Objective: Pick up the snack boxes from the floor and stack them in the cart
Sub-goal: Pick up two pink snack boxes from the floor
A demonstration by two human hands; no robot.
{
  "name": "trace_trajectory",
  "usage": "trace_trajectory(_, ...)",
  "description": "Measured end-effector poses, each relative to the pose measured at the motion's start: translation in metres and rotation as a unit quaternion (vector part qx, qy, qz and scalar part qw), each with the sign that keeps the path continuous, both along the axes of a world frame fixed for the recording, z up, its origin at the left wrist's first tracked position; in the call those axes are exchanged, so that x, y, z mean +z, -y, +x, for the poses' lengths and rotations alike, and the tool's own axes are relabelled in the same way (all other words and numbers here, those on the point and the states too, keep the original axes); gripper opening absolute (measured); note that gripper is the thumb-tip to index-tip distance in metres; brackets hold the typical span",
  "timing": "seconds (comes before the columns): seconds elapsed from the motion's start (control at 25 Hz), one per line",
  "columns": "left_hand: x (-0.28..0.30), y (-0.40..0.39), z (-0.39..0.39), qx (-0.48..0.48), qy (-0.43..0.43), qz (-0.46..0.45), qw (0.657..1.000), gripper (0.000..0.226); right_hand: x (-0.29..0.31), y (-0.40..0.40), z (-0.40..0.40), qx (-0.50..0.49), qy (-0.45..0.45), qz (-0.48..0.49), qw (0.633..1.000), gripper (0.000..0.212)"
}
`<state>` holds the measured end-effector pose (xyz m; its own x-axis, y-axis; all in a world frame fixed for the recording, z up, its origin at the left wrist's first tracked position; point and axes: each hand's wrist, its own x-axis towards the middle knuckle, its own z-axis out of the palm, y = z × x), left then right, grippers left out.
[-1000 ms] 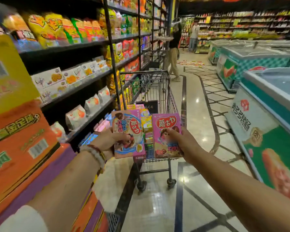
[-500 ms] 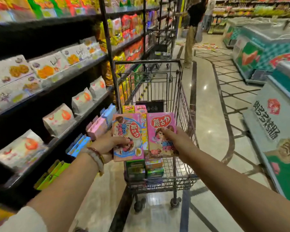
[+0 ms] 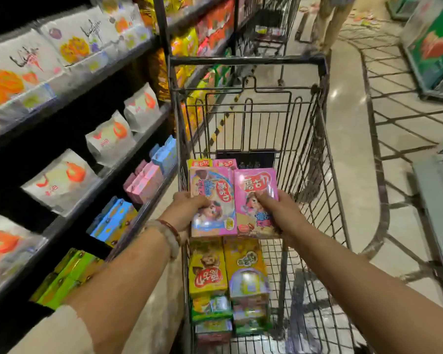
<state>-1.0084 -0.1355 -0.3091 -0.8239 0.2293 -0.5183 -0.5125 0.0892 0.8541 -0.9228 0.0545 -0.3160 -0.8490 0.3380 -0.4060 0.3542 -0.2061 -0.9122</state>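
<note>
Snack boxes [image 3: 256, 200]: two pink, one gripped per hands — left [image 3: 187, 213], right [image 3: 284, 215] — above cart [image 3: 325, 154].

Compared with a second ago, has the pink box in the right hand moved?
Yes. The pink box in the right hand has gone forward, from short of the cart's near end to above its basket, over the yellow boxes.

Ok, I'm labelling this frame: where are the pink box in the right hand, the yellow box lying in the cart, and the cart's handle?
pink box [image 3: 256, 190], head view, front face.
yellow box [image 3: 207, 272], head view, top face.
cart's handle [image 3: 246, 60], head view, mid-bar.
</note>
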Motion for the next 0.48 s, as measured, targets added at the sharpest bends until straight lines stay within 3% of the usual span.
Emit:
trace_trajectory(0.04, -0.009, -0.010, -0.017, 0.005, -0.002, -0.014, 1.000, 0.064, -0.008, -0.009, -0.018, 0.000, 0.006, 0.001, 1.000, 0.022)
trace_trajectory(0.08, -0.015, -0.019, -0.031, 0.010, -0.006, -0.016, 1.000, 0.062, -0.014, -0.017, -0.033, -0.002, 0.018, 0.001, 1.000, 0.020)
trace_trajectory(0.2, -0.038, -0.042, -0.072, 0.037, -0.045, -0.046, 0.997, 0.025, -0.040, -0.039, -0.087, -0.008, 0.046, 0.004, 0.999, 0.025)
trace_trajectory(0.28, -0.058, -0.058, -0.102, 0.045, -0.093, -0.112, 0.988, 0.034, -0.061, -0.053, -0.126, 0.008, 0.074, 0.007, 0.997, 0.040)
trace_trajectory(0.36, -0.069, -0.070, -0.123, 0.057, -0.123, -0.171, 0.976, 0.057, -0.078, -0.057, -0.156, 0.003, 0.088, -0.014, 0.996, 0.040)
trace_trajectory(0.48, -0.082, -0.089, -0.149, 0.097, -0.152, -0.262, 0.948, 0.048, -0.101, -0.058, -0.193, -0.029, 0.112, 0.020, 0.993, 0.041)
